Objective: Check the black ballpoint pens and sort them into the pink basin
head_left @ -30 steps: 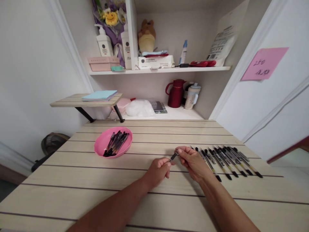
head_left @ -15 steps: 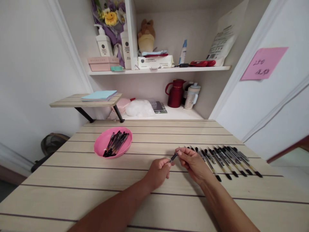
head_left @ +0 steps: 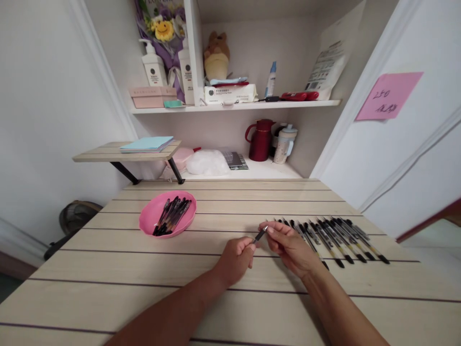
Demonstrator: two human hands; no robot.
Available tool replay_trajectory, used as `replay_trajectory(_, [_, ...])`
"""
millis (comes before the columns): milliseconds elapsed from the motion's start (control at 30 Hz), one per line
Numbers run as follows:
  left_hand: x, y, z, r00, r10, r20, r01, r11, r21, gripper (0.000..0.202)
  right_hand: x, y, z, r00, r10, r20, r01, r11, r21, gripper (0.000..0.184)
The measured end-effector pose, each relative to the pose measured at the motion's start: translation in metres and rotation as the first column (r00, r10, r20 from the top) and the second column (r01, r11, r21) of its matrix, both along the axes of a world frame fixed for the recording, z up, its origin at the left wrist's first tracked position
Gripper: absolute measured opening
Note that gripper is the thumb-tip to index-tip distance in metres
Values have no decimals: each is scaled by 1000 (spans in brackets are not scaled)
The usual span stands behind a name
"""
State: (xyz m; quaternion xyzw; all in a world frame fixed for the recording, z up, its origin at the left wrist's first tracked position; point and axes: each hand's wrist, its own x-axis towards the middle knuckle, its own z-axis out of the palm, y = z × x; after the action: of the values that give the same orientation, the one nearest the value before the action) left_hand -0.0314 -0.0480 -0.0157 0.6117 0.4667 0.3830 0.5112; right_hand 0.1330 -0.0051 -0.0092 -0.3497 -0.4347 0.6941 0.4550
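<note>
My left hand (head_left: 236,255) is closed round the lower end of a black pen (head_left: 260,234) held just above the wooden table (head_left: 108,288). My right hand (head_left: 290,246) pinches the pen's upper end with thumb and forefinger. To the right of that hand lies a row of several black pens (head_left: 334,236), side by side on the table. A pink bowl (head_left: 151,216) with several more black pens (head_left: 172,216) stands to the left, farther back.
A small raised wooden shelf (head_left: 122,153) holding a blue notebook (head_left: 146,143) stands at the table's back left. Behind it are a red jug (head_left: 260,139), a white cup (head_left: 283,143) and a wall shelf (head_left: 234,105) with bottles and boxes. A pink note (head_left: 388,95) hangs at right.
Both hands stay on the pen in nearly the same place. The view has shifted slightly, so everything sits a little lower and left.
</note>
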Motion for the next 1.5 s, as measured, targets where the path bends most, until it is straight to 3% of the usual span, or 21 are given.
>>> replay_trajectory(167, [1, 0, -2, 995, -17, 101, 25, 997, -75, 33, -1, -2, 0, 1000, -18, 6, 18, 1000, 20, 30])
replay_trajectory(367, [3, -1, -2, 945, -69, 319, 154, 957, -248, 39, -5, -6, 4, 999, -37, 17, 37, 999, 20, 32])
replay_trajectory(433, [4, -2, -1, 957, -74, 282, 136, 969, -206, 38, -6, -7, 4, 999, -50, 17, 49, 998, 25, 31])
replay_trajectory(533, [4, -5, 3, 997, -11, 74, 10, 1000, 20, 32, -9, -7, 3, 998, -66, 18, 65, 997, 38, 28])
replay_trajectory(600, [4, -7, 6, 996, 43, -77, -27, 980, 198, 30, -11, -7, 2, 997, -81, 11, 80, 995, 54, 27])
replay_trajectory(667, [3, -8, 9, 983, 67, -168, -16, 957, 288, 30, -13, -8, 1, 996, -91, -3, 91, 993, 71, 26])
replay_trajectory(800, [2, -6, 9, 991, 43, -126, -16, 978, 210, 33, -12, -8, 4, 996, -88, -10, 89, 994, 72, 24])
replay_trajectory(967, [3, -3, 4, 1000, 15, -5, -15, 997, 76, 35, -7, -6, 8, 996, -48, -74, 52, 998, 42, 34])
replay_trajectory(1100, [4, -4, 4, 1000, 11, 14, -12, 997, 71, 34, -8, -4, 4, 994, -76, -80, 78, 996, 32, 22])
replay_trajectory(1333, [4, -2, 1, 999, -8, 39, 5, 998, 59, 33, -6, -3, 2, 996, 0, -89, 3, 999, 44, 27])
replay_trajectory(1500, [4, -2, 0, 1000, -14, 23, 12, 997, 75, 33, -5, -2, 1, 998, -38, -48, 41, 998, 47, 22])
